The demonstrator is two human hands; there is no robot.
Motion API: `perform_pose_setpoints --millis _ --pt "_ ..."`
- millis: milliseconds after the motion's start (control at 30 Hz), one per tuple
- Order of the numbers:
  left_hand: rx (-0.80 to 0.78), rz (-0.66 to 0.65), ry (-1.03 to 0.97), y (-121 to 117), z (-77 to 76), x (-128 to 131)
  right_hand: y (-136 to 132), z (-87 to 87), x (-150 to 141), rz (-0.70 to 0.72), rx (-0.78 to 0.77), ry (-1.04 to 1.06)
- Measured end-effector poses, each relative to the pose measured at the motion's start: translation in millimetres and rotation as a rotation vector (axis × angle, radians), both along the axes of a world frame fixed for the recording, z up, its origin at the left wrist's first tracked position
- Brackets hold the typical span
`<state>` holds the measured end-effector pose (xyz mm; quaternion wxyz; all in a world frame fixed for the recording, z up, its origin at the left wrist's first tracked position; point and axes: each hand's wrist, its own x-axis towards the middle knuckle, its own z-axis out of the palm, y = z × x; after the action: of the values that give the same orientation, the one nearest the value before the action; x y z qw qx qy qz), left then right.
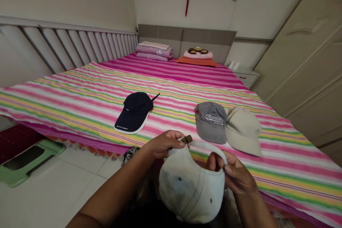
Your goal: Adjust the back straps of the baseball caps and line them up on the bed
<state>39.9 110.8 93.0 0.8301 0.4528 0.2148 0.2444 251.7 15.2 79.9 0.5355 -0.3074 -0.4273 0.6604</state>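
Observation:
Between my two hands is a pale baseball cap (pixel 195 185) with its back opening and strap uppermost. My left hand (pixel 167 144) pinches the strap end beside the brass-coloured buckle (pixel 186 139). On the other side, my right hand (pixel 235 171) grips the strap and the cap's edge, its fingers partly inside the opening. Beyond them on the bed lie a dark navy cap (pixel 137 107) with a white-edged brim, a grey cap (pixel 211 121) with white lettering, and a beige cap (pixel 243 126) touching the grey one.
A striped sheet covers the bed (pixel 93 96). Folded purple bedding (pixel 155 51) and a pink pillow (pixel 197 54) lie by the headboard (pixel 208 37). A green stool (pixel 29 160) stands at the left, a nightstand (pixel 244 76) and wardrobe (pixel 307 60) at the right.

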Motion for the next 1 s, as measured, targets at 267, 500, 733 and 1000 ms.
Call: perform_pose_setpoints --millis 267,500,733,1000 --pt "0.118 0.086 0.042 -8 4.1 5 -9 13.0 -5 0.009 0.165 0.123" --pt "0.092 0.078 0.042 -8 6.4 6 -12 14.5 -4 0.009 0.156 0.108" --pt "0.031 0.109 0.009 -11 7.3 8 -14 23.7 -2 0.036 0.156 0.091" --pt "0.029 0.192 0.001 -17 7.8 17 -20 29.7 -3 -0.022 0.142 0.086"
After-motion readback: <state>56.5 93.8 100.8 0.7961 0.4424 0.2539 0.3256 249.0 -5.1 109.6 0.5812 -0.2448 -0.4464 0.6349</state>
